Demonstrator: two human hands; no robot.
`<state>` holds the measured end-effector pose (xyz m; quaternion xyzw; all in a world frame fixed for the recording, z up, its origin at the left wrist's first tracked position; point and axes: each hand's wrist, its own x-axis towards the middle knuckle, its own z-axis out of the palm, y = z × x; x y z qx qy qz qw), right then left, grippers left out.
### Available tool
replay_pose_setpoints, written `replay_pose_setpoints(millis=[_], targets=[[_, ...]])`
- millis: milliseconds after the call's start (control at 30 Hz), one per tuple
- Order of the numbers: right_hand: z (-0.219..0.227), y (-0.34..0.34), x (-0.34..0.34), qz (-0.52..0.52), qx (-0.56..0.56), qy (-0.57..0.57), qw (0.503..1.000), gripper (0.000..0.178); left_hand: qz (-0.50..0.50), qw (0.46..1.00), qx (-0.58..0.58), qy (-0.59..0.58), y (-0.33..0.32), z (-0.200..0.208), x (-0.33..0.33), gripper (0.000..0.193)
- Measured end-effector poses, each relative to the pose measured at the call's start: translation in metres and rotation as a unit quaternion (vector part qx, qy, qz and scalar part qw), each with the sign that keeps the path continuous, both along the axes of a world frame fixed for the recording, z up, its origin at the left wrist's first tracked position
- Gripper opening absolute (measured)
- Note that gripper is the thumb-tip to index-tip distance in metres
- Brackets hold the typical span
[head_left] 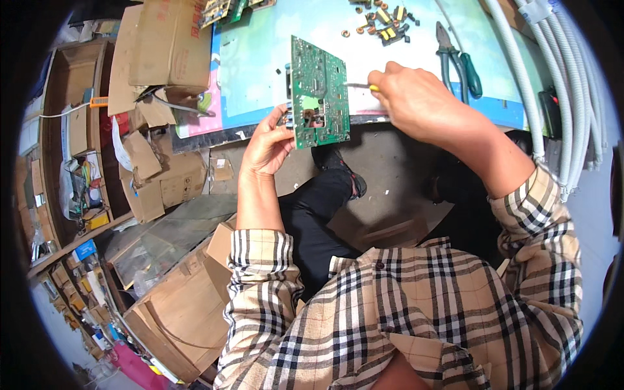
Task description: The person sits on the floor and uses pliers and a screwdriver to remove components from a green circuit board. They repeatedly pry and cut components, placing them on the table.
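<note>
A green circuit board [328, 78] stands almost upright at the table's near edge, its solder side turned to the right. My left hand [268, 146] grips its lower left edge, fingers partly hidden behind the board. Components stick out from the board's left face, and a cut-out shows near its bottom. From the right, my right hand [413, 97] pinches a thin tool with a yellow handle and a grey shaft [356, 85]. The shaft points at the solder side, and its tip appears at or very near the surface. What kind of tool it is cannot be made out.
Pliers [448, 55] and a green-handled tool [471, 77] lie right of my right hand. Several small coils and components [388, 26] are piled at the back. Cardboard boxes [172, 49] crowd the left, grey corrugated conduits [569, 84] the right. Wooden shelves [62, 224] stand far left.
</note>
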<state>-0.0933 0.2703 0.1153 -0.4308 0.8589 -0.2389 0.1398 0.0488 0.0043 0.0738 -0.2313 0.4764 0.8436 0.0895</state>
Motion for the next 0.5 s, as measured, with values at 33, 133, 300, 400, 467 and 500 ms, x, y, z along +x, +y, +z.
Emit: replay_pose_setpoints(millis=[33, 133, 300, 400, 467, 500], targets=[[-0.005, -0.005, 0.001, 0.022, 0.011, 0.01, 1.0, 0.017, 0.0, 1.0, 0.017, 0.002, -0.005, -0.005, 0.005, 0.061], [-0.015, -0.023, 0.002, 0.091, 0.038, 0.06, 0.993, 0.017, -0.002, 0.998, 0.057, 0.006, -0.014, -0.011, 0.014, 0.073], [-0.036, -0.051, 0.017, 0.13, -0.048, 0.165, 0.976, 0.009, -0.013, 0.997, 0.073, 0.031, -0.02, -0.019, 0.023, 0.076], [-0.044, -0.063, 0.02, 0.119, -0.101, 0.231, 0.96, 0.01, -0.03, 0.998, 0.06, 0.013, -0.011, -0.004, 0.01, 0.075], [-0.051, -0.071, 0.026, 0.136, -0.122, 0.246, 0.952, 0.011, -0.02, 0.998, 0.052, 0.018, -0.01, -0.002, 0.018, 0.074], [-0.054, -0.077, 0.034, 0.151, -0.136, 0.251, 0.946, 0.012, -0.008, 0.999, 0.046, 0.019, -0.012, -0.001, 0.03, 0.073]])
